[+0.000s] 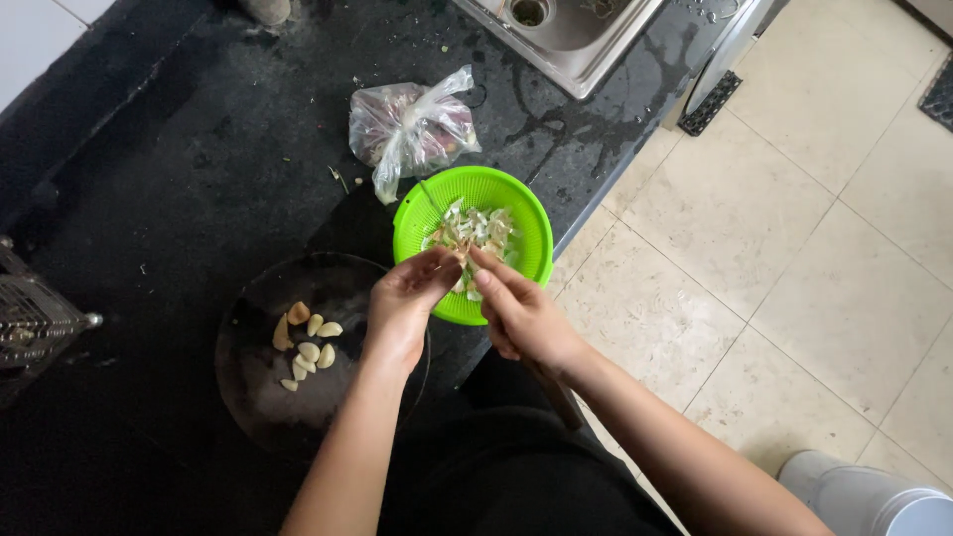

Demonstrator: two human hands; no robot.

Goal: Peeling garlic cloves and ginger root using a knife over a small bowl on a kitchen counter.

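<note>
I have a small garlic clove (463, 256) pinched between the fingertips of both my hands, right over the near rim of the green colander (531, 223). The clove is mostly hidden by my fingers, so I can only make out a pale sliver of it. My left hand (405, 303) is curled, thumb and forefinger closed together on the clove; my right hand (521, 316) comes in from the other side, its fingers drawn together on the same spot, and a dark handle (558, 397) sticks out below my right wrist, though I cannot tell what it belongs to.

The colander is bright plastic, round, with fine slots, and it holds a loose heap of papery white peels (475, 230). It sits at the front edge of the black stone counter (179, 159), slightly overhanging it. Just to its left, nearer the front edge, is a dark round plate (258, 397) with a cluster of smooth, peeled, cream-coloured cloves (306, 347); my left forearm crosses its right side. Behind the colander lies a knotted, crinkled clear plastic bag (409, 129), and further back, at the counter's far corner, a steel sink (576, 40) with wet patches around it. A wire rack (35, 318) stands at the counter's left edge. Right of the counter, pale floor tiles (794, 218) leave open room for my right elbow.
</note>
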